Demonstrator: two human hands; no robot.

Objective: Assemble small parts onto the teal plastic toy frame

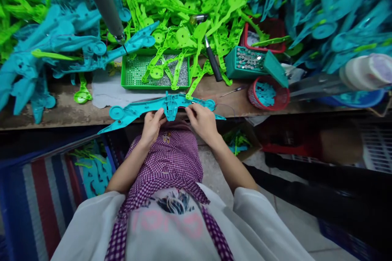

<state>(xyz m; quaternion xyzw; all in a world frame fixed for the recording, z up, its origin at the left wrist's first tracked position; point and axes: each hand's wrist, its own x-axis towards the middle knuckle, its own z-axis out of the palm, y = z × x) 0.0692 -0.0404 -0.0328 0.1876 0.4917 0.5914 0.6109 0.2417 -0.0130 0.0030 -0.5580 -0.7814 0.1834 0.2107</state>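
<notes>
A long turquoise plastic bow-shaped part (134,108) lies across the front edge of the workbench, its ribbed middle block facing up. My left hand (152,127) grips its lower edge just left of that block, thumb on top. My right hand (202,121) is closed on the part right of the block, fingertips at its inner side. Whether a small piece is also between those fingertips cannot be seen. Touching or just above the bow's top edge is the tip of a lime-green plastic arm (199,79). Behind it stands a green tray (124,75) with small metal pieces and green parts.
Lime-green parts (183,4) and turquoise parts (330,20) are heaped behind. A power screwdriver (107,4) hangs at upper left. A black-handled tool (213,59), thin screwdriver (231,91), teal box (232,65) and red basket (283,100) stand or lie to the right.
</notes>
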